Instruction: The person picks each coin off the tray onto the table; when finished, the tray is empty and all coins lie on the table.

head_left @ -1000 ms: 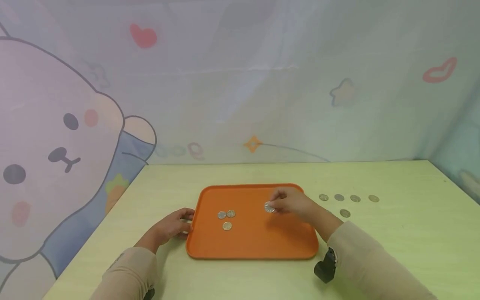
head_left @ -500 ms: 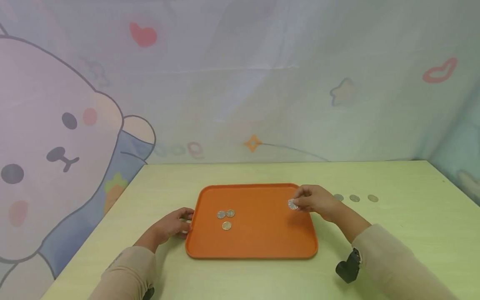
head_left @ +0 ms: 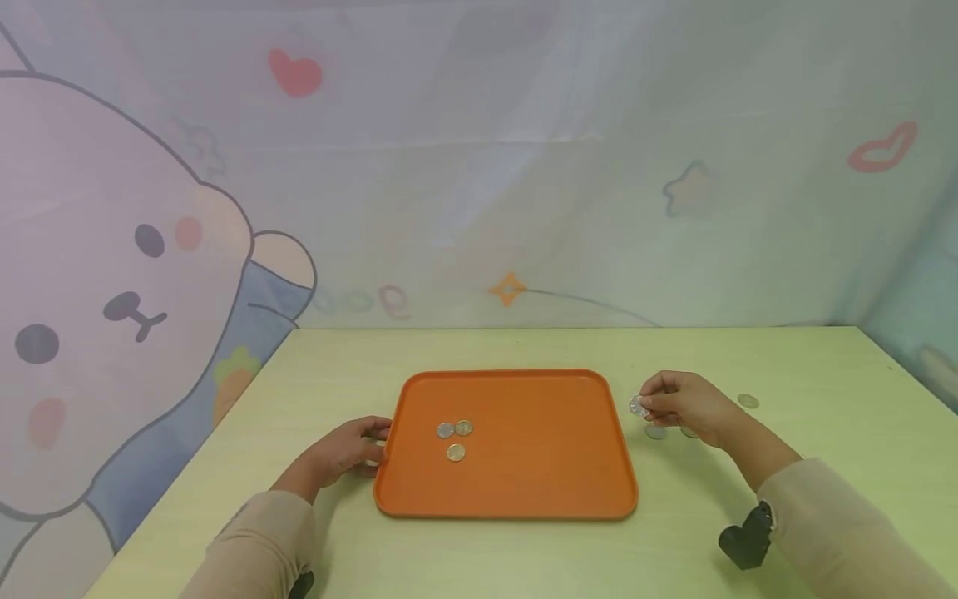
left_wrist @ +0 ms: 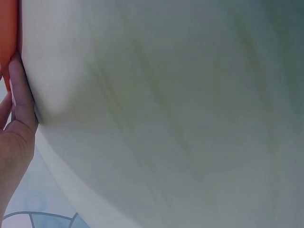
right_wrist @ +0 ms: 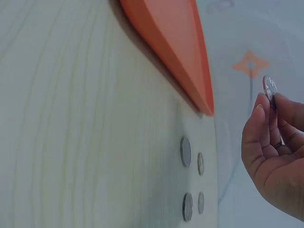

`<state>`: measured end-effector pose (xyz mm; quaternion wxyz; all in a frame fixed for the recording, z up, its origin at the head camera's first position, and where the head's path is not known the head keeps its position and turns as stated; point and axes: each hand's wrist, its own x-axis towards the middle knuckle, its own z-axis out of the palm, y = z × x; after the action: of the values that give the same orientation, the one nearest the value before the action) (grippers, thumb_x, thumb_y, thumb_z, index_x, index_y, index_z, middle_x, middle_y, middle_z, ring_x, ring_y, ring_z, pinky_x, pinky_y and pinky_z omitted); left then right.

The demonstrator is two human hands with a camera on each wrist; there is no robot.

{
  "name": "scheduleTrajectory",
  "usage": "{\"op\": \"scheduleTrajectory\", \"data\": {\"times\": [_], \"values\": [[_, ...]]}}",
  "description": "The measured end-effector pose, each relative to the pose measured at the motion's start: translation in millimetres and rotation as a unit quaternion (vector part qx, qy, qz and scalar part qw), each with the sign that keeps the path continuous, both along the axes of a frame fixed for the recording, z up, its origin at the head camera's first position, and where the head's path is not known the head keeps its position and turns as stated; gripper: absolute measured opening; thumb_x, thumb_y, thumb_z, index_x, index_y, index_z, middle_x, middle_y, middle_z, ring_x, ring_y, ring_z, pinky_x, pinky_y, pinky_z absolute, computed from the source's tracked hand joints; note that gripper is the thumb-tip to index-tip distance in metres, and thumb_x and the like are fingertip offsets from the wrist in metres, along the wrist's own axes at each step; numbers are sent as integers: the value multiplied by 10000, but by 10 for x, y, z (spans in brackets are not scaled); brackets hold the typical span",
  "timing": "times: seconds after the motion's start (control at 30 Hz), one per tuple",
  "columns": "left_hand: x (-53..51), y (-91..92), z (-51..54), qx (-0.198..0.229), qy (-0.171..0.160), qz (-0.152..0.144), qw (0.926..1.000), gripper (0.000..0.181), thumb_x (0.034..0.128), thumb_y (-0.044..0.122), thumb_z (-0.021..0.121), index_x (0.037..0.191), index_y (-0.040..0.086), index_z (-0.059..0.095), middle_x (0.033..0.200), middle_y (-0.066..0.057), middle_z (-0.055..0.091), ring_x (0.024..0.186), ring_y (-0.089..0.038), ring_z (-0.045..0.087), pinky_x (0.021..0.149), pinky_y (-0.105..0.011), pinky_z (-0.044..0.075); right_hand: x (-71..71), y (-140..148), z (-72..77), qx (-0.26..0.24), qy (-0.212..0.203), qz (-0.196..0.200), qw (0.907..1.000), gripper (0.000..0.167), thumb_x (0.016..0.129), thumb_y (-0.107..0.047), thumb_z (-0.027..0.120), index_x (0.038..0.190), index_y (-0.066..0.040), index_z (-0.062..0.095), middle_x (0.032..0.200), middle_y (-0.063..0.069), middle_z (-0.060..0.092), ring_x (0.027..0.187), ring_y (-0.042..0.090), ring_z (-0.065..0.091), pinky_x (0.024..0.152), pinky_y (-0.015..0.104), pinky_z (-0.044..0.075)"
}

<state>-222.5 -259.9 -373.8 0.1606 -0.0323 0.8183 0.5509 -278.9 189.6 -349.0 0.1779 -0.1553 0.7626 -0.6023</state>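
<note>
In the head view my right hand [head_left: 684, 406] is just beyond the right edge of the orange tray [head_left: 524, 466], pinching a silver coin [head_left: 639, 407] between thumb and fingers. The right wrist view has that coin [right_wrist: 270, 88] raised at the fingertips. Below the hand, a coin [head_left: 655, 432] lies on the table, with another coin [head_left: 688, 432] partly covered by it. My left hand [head_left: 348, 447] touches the tray's left edge, its fingers against the outside of the rim. Three coins lie grouped on the tray's left half, one coin [head_left: 456, 452] being nearest me.
Right of my right hand, another coin [head_left: 748, 401] lies on the pale yellow table [head_left: 524, 557]. Several coins stand out in the right wrist view, including a coin [right_wrist: 185, 151] near the tray's corner. A printed cloth [head_left: 449, 166] hangs behind the table.
My right hand has carried the pinched coin rightward from above the tray to beyond its right edge. My left hand stays at the left rim, and the three coins on the tray keep their places.
</note>
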Motion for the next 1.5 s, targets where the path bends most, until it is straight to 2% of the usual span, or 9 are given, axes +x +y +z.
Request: {"op": "scheduleTrajectory", "data": {"times": [0.37,0.6,0.83,1.03,1.33,1.5], "values": [[-8,-11,8,-6,-108,102,9999,542,712,-70,515,1229,-76,354,1149,-180,414,814,-195,517,706,-360,481,29,344,30,226,-33,-408,9989,74,841,-86,525,882,-26,508,810,22,522,718,137,540,693,272,473],[1,-31,2,81,-84,-4,9999,554,711,-71,517,1235,-86,338,1159,-190,409,820,-193,519,708,-363,481,41,518,-3,351,-44,-566,9978,152,851,-68,502,935,54,470,818,36,518,718,124,547,684,245,477],[10,-38,11,112,-59,-128,9998,558,727,-62,525,1244,-94,317,1172,-206,388,828,-188,515,716,-359,478,19,660,-101,392,-70,-676,9969,160,848,-39,493,940,87,460,806,23,528,705,98,557,662,227,479],[7,-16,8,37,-108,65,9999,539,728,-73,526,1237,-73,348,1168,-186,405,834,-200,523,715,-365,478,6,799,-213,772,-26,-755,9941,167,848,-41,488,938,97,458,797,23,530,700,102,552,660,238,481],[9,-16,13,38,-106,15,9999,540,731,-68,522,1239,-74,337,1179,-189,399,841,-203,521,718,-368,476,-5,910,-304,1451,-41,-1043,9839,194,841,-65,500,935,102,467,827,39,496,705,128,500,643,240,473],[9,-17,22,19,-116,-31,9999,544,735,-61,520,1245,-69,330,1188,-190,391,843,-203,520,721,-366,475,-20,905,-317,1728,87,-1019,9796,192,839,-46,482,935,120,464,822,52,502,695,137,496,621,250,470]]}}
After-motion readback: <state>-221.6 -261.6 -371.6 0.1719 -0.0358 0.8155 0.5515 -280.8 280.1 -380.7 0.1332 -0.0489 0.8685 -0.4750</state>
